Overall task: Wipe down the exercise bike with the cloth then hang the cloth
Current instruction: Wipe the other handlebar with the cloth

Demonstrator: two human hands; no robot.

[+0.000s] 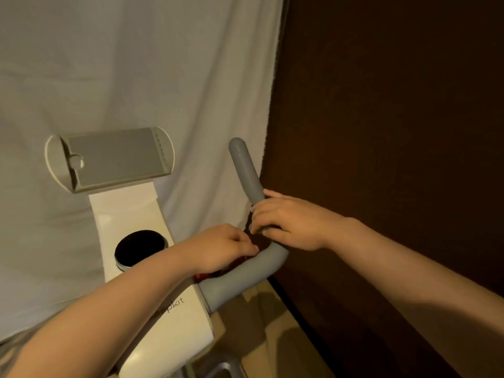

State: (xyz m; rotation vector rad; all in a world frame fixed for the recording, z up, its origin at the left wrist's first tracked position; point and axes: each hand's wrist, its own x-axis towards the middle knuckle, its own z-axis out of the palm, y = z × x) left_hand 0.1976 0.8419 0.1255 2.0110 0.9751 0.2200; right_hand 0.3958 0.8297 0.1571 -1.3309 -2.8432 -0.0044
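The right hand (289, 219) is curled around the bend of the grey handlebar (245, 170) of the exercise bike (169, 317). The left hand (226, 245) is held just beside it, with its fingers curled and pinched on a dark cloth (253, 238). Only small bits of the cloth can be seen, tucked between the two hands and against the handlebar. A grey holder (114, 156) is fixed at the top of the white bike, and a dark round knob (140, 248) is set below it. A white sheet (122, 64) is hung behind the bike.
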